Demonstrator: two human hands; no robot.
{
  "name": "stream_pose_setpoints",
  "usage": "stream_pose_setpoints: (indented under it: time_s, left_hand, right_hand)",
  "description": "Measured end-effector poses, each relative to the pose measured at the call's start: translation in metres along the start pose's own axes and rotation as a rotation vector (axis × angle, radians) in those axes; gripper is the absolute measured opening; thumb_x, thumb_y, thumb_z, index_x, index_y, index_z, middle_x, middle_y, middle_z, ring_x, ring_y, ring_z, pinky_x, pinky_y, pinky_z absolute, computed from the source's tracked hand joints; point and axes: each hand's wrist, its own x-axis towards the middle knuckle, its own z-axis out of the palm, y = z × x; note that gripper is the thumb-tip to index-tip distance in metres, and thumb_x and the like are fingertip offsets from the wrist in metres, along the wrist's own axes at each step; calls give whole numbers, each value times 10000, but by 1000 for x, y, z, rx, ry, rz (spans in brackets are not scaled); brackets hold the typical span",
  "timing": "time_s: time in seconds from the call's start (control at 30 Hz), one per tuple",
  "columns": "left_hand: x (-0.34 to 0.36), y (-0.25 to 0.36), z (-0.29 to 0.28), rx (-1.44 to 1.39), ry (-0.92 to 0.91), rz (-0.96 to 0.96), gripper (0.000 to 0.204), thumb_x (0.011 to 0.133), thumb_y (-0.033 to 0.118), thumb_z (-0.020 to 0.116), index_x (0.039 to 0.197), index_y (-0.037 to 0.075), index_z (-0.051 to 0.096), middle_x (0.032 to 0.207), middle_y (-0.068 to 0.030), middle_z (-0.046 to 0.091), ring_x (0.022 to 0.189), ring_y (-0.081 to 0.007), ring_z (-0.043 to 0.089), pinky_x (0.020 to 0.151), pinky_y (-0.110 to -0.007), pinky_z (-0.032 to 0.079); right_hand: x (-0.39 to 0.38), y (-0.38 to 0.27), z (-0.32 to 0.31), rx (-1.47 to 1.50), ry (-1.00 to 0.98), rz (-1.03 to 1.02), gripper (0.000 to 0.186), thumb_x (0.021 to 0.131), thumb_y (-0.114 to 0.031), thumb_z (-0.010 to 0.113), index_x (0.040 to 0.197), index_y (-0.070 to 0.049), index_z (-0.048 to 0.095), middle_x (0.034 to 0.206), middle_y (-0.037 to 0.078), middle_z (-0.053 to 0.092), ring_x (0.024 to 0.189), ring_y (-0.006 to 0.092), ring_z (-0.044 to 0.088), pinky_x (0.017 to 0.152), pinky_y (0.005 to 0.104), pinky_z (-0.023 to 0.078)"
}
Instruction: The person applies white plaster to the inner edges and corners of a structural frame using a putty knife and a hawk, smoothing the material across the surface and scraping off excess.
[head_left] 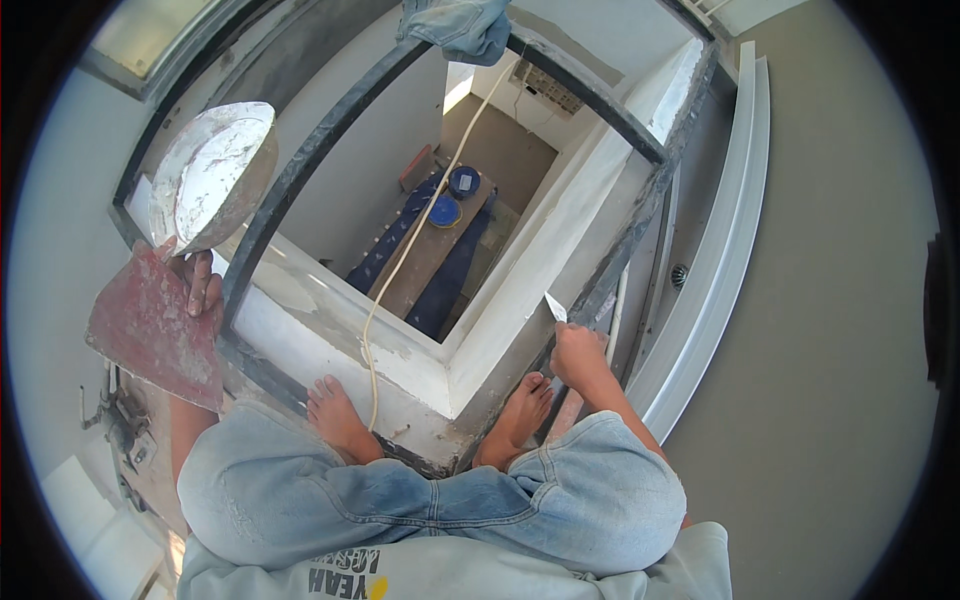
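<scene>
White-caked bowl (213,178): held out at far left, beside the dark frame (628,132), hollow side showing to the camera.
Left hand (200,285): grasping the bowl's near edge together with a stained red sheet (150,325); exact finger hold on the bowl partly hidden.
Right hand (578,352): clenched around a small knife (557,309), handle hidden in the fist, pale blade over the sill (505,325); contact impossible to tell.
Risk, bowl: possible tip or slip, from a one-handed hold shared with the sheet; white stuff then perhaps lost through the opening.
Risk, knife: possible gouge in the sill, from too steep an angle or too hard a push.
Risk, bare feet (340,420): close to the opening, one beside a pale cable (367,345); possible stumble, from a snagged toe or shifted weight.
Sill surface: white and fairly even at right, patchier at near left.
Opening: below, a long plank (405,290) with two blue buckets (445,211), dark blue cloth (432,305) alongside.
Frame top: denim cloth (460,30) draped over.
Right side: long white strips (740,250), then a broad grey-beige surface (840,300).
</scene>
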Motion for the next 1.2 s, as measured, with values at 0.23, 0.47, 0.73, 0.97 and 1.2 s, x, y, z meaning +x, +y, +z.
stream_pose_setpoints:
  time_s: [0.23, 0.47, 0.73, 0.97, 1.2]
  left_hand:
    - [-34, -106, -19, 877, 122, 132, 258, 1051, 229, 490, 1241, 71, 563, 1148, -151, 659, 784, -198, 608, 680, -304, 504]
    - [-132, -224, -12, 1744, 69, 190, 258, 1031, 200, 507, 1261, 95, 559, 1195, -136, 656, 877, -227, 635, 753, -336, 521]
    - [-185, -266, -17, 2113, 197, 321, 281, 1009, 167, 526, 1284, 123, 555, 1247, -118, 652, 982, -259, 665, 836, -373, 541]
    - [-190, -255, 1, 2035, 128, 64, 343, 979, 125, 542, 1322, 135, 537, 1374, -91, 620, 1234, -294, 606, 992, -422, 496]
    - [-191, -260, -1, 2007, 107, 23, 340, 992, 127, 537, 1331, 128, 522, 1391, -106, 612, 1279, -312, 586, 1039, -432, 481]
  right_hand:
    - [45, 20, -61, -85, 112, -5, 129, 758, -15, 649, 846, 80, 657, 836, 307, 692, 835, 493, 695, 808, 520, 578]
    - [-1, -49, -3, -184, -252, -19, 165, 726, -5, 667, 870, 73, 683, 896, 320, 703, 854, 472, 718, 802, 521, 596]
    - [-13, -66, -54, 217, -206, -45, 252, 801, -78, 667, 1013, 51, 714, 811, 299, 683, 799, 462, 695, 764, 467, 562]
    - [-58, -87, 78, 342, -791, -528, 332, 808, -130, 683, 1107, 5, 729, 873, 283, 704, 828, 460, 693, 802, 478, 556]
    - [-48, -75, 87, 32, -794, -538, 253, 742, -56, 640, 966, -5, 746, 848, 264, 704, 853, 469, 694, 792, 510, 576]
